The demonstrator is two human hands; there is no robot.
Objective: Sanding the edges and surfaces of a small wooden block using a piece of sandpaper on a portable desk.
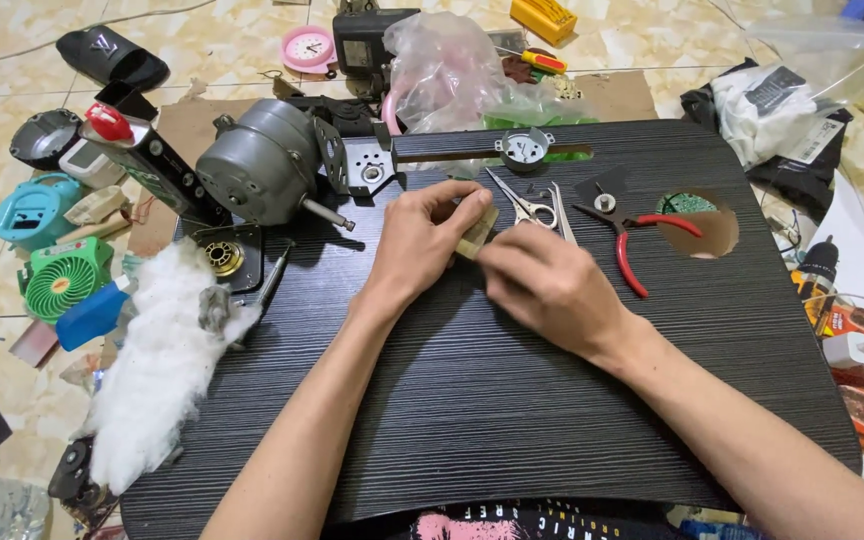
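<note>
**A:** What do you have on the head camera?

**B:** I see both hands meeting over the dark wood-grain desk (512, 400), a little above its middle. The left hand (420, 240) has its fingers curled and its thumb and forefinger closed on a small tan block (478, 232). The right hand (550, 285) comes in from the other side, fingers folded, its fingertips pressed to the lower end of the same block. So both are pinching it, neither is open.

**A:** What is the block?

**B:** I can't tell; most of it is hidden between the fingers. It looks flat-sided and pale brown, held just above the desk.

**A:** Which step do you judge this to be?

**B:** I read it as close handwork on that one piece, gripped and being worked between two sets of fingertips. The tools lie unused: silvery scissors (524, 206) just beyond the block, red-handled pliers (634, 240) to the right of them, near the cut-out hole (702, 228) in the desk.

**A:** And on the left?

**B:** A grey motor (257, 172) with its shaft pointing toward the hands, a wad of white stuffing (157, 370), and a green mini fan (64, 278) on the floor.

**A:** What does the next move call for?

**B:** In my judgement, a steady left pinch while the right fingertips do the fine work; the piece is small, so a slip would drop it among the tools.
</note>
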